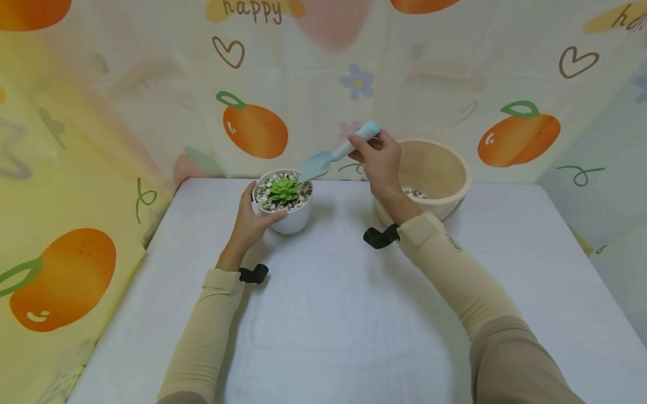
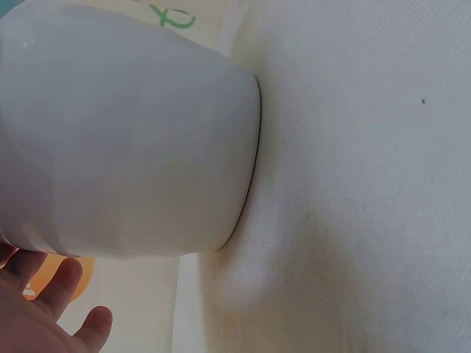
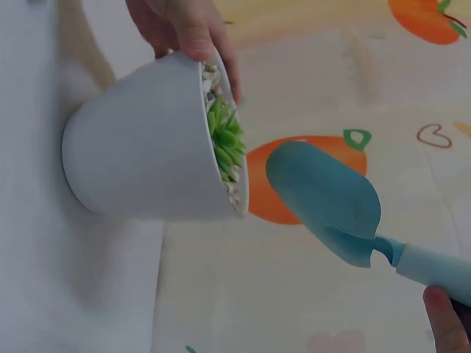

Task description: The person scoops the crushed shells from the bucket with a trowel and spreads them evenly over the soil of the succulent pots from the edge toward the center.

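Observation:
A white pot (image 1: 292, 221) stands upright on the table, holding a green succulent (image 1: 284, 191) ringed by pale pebbles. My left hand (image 1: 249, 219) grips it at the rim, thumb along the front and fingers round the left side. In the left wrist view the pot wall (image 2: 132, 140) fills much of the frame, some fingers beside it. A light blue trowel (image 1: 317, 165) is held by the handle in my right hand (image 1: 381, 164). Its blade tilts down over the pot's right rim. From the right wrist, the trowel blade (image 3: 324, 198) appears bare, apart from the succulent (image 3: 226, 136).
Right of the white pot, behind my right forearm, stands a larger beige pot (image 1: 446, 200) with some pebbles (image 1: 414, 193) at its bottom. White cloth covers the table (image 1: 327, 321). A fruit-patterned curtain (image 1: 319, 77) hangs right behind the table's back edge.

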The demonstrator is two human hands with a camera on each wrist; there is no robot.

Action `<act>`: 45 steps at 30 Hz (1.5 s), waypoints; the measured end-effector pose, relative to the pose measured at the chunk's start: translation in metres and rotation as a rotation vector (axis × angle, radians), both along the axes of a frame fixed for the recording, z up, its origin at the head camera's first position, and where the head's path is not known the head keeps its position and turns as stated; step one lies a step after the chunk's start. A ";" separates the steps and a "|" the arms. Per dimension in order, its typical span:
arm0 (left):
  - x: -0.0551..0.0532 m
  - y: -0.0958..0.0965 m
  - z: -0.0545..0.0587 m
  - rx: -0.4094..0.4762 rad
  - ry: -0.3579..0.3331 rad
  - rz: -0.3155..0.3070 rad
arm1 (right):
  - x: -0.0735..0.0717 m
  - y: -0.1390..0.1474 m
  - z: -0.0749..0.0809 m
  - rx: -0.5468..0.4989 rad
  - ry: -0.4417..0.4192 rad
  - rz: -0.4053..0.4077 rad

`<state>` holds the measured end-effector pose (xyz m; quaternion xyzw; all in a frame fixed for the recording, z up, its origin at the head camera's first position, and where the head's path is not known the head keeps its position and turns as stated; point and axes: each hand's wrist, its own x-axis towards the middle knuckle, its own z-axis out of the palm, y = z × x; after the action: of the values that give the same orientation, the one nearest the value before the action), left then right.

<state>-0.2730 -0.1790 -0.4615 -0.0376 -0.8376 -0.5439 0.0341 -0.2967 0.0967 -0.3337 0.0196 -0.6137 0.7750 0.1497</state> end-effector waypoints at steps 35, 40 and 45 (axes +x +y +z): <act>0.000 -0.001 0.000 0.007 -0.012 -0.006 | -0.001 0.078 0.012 -0.177 0.064 -0.021; 0.006 0.003 0.012 0.019 -0.039 -0.009 | 0.001 0.087 0.012 -0.171 0.059 -0.019; 0.020 0.010 0.032 0.017 -0.034 -0.014 | 0.003 0.096 0.013 -0.209 0.084 -0.019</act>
<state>-0.2527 -0.1688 -0.4293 -0.0339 -0.8333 -0.5516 0.0163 -0.2940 0.1925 -0.3209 0.0304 -0.5230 0.8317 0.1841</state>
